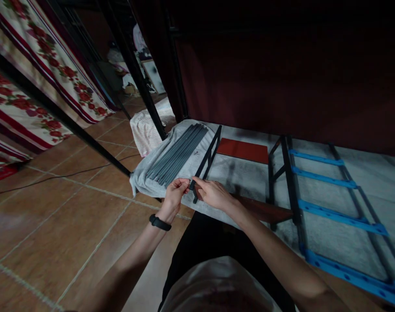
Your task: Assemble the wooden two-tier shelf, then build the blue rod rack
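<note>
Near the front edge of the cloth-covered surface, my left hand (pixel 178 190) is pinched closed beside the near end of a black frame (pixel 206 160). Whatever sits between its fingertips is too small to make out. My right hand (pixel 213 193) wraps round that same near end, index finger lying along the top bar. Left of the frame lies a bundle of grey rods (pixel 179 154), side by side. A red-brown panel (pixel 243 150) rests beyond the frame, and a brown board (pixel 262 209) extends to the right, partly behind my right forearm.
A second black frame (pixel 286 177) stands to the right, beside a rack with blue crossbars (pixel 327 177). Grey cloth (pixel 246 177) covers the surface. Black posts (pixel 135 69) rise at the left, near a flowered curtain (pixel 44 73). A dark cable (pixel 70 174) crosses the tiled floor.
</note>
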The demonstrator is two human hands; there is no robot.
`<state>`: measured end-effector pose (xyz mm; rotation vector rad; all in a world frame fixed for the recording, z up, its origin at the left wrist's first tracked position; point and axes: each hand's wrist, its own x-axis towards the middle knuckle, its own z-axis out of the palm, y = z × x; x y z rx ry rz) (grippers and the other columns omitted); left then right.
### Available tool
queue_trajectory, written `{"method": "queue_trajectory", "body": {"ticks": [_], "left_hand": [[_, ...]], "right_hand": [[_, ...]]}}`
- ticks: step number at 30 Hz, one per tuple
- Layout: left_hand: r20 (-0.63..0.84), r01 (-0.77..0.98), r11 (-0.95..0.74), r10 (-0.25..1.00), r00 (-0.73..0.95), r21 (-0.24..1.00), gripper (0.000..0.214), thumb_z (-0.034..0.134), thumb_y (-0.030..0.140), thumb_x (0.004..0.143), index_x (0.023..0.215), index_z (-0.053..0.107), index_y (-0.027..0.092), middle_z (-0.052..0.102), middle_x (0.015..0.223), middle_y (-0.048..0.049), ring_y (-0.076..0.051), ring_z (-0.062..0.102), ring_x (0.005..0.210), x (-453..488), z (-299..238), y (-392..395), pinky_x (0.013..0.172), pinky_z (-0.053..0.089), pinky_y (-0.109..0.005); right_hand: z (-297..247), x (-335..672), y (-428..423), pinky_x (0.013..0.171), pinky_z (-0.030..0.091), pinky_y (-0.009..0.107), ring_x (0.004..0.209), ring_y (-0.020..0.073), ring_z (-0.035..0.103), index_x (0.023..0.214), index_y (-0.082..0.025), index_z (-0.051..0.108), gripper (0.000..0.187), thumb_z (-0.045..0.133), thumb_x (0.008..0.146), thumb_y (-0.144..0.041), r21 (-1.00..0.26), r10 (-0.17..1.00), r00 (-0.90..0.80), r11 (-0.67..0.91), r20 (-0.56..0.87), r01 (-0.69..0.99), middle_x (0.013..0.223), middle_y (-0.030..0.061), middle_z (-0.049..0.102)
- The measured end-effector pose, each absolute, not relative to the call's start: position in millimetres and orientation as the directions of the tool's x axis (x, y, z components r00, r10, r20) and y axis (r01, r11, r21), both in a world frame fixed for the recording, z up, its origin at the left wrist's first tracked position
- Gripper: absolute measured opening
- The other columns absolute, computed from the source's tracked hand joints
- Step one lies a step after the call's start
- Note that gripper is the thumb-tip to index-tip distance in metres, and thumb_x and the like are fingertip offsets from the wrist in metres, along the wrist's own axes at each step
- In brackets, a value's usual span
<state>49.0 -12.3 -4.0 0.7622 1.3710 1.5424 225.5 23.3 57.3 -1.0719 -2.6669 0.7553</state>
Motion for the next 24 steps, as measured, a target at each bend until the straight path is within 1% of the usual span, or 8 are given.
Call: {"method": "queue_trajectory", "body": {"ticks": [4,8,10,12,15,18,21,24], "left_hand": [[-0.082,-0.239,-0.007,0.929,-0.361,0.971,0.029,0.087,0.031,0.064,0.082,0.072,0.014,0.065,0.071,0.0001,-0.008,0.053,0.059,48.9,-1.8,-17.7,0.059,0.043,-0.021],[-0.162,-0.312,0.057,0.933,-0.321,0.948,0.032,0.088,0.033,0.062,0.083,0.073,0.014,0.068,0.078,-0.0023,-0.01,0.058,0.066,47.3,3.2,-20.3,0.062,0.048,-0.023],[-0.201,-0.347,0.084,0.927,-0.317,0.934,0.033,0.089,0.036,0.061,0.081,0.074,0.014,0.068,0.078,-0.0025,-0.011,0.059,0.066,47.1,3.6,-18.5,0.062,0.049,-0.023],[-0.205,-0.349,0.08,0.918,-0.338,0.934,0.034,0.09,0.037,0.059,0.077,0.074,0.013,0.067,0.074,-0.0019,-0.009,0.057,0.061,47.6,2.1,-15.3,0.06,0.047,-0.022],[-0.172,-0.322,0.047,0.914,-0.368,0.945,0.033,0.091,0.035,0.056,0.073,0.073,0.013,0.067,0.069,-0.0019,-0.009,0.055,0.058,49.2,-1.8,-10.8,0.057,0.045,-0.022],[-0.145,-0.313,0.022,0.915,-0.376,0.949,0.033,0.091,0.035,0.056,0.074,0.074,0.013,0.068,0.07,-0.0027,-0.01,0.058,0.062,50.2,-4.0,-9.9,0.06,0.046,-0.023],[-0.153,-0.325,0.027,0.917,-0.368,0.945,0.035,0.092,0.035,0.055,0.075,0.075,0.013,0.069,0.071,-0.0027,-0.01,0.058,0.062,50.4,-3.9,-11.1,0.061,0.047,-0.022],[-0.169,-0.348,0.034,0.916,-0.363,0.937,0.039,0.094,0.035,0.053,0.079,0.075,0.013,0.069,0.072,-0.0027,-0.01,0.059,0.063,49.7,-3.3,-12.0,0.061,0.047,-0.022]], "right_hand": [[56.7,224.5,24.3,0.095,0.048,0.03,0.118,0.0212,0.065,0.153,-0.025,0.039,0.054,0.041,0.099,-0.02,-0.507,0.681,-0.731,0.619,-0.032,0.599,0.132,0.0082,0.068],[57.6,221.5,25.6,0.091,0.048,0.03,0.112,0.0218,0.068,0.154,-0.025,0.037,0.054,0.039,0.1,-0.022,-0.48,0.674,-0.737,0.628,-0.06,0.613,0.125,0.0091,0.071],[57.8,220.3,25.6,0.09,0.049,0.03,0.111,0.0219,0.069,0.153,-0.025,0.038,0.054,0.04,0.099,-0.022,-0.478,0.672,-0.738,0.628,-0.065,0.614,0.124,0.0089,0.071],[57.3,219.8,25.5,0.09,0.049,0.03,0.111,0.022,0.068,0.153,-0.025,0.038,0.055,0.043,0.098,-0.023,-0.488,0.669,-0.741,0.628,-0.059,0.606,0.125,0.0081,0.071],[55.8,220.4,27.1,0.09,0.049,0.031,0.111,0.0221,0.068,0.153,-0.028,0.037,0.058,0.046,0.096,-0.024,-0.522,0.669,-0.739,0.606,-0.073,0.6,0.126,0.0057,0.071],[54.0,221.3,31.3,0.092,0.05,0.03,0.113,0.0207,0.068,0.153,-0.032,0.038,0.056,0.044,0.097,-0.026,-0.582,0.672,-0.733,0.557,-0.103,0.593,0.127,0.0029,0.071],[52.6,221.2,35.3,0.097,0.049,0.03,0.119,0.0199,0.065,0.153,-0.03,0.039,0.055,0.042,0.098,-0.024,-0.611,0.669,-0.735,0.537,-0.112,0.582,0.132,0.004,0.068],[51.7,220.7,36.3,0.099,0.049,0.031,0.121,0.0207,0.065,0.154,-0.027,0.039,0.058,0.042,0.097,-0.022,-0.603,0.662,-0.743,0.552,-0.104,0.576,0.133,0.0061,0.068]]}}
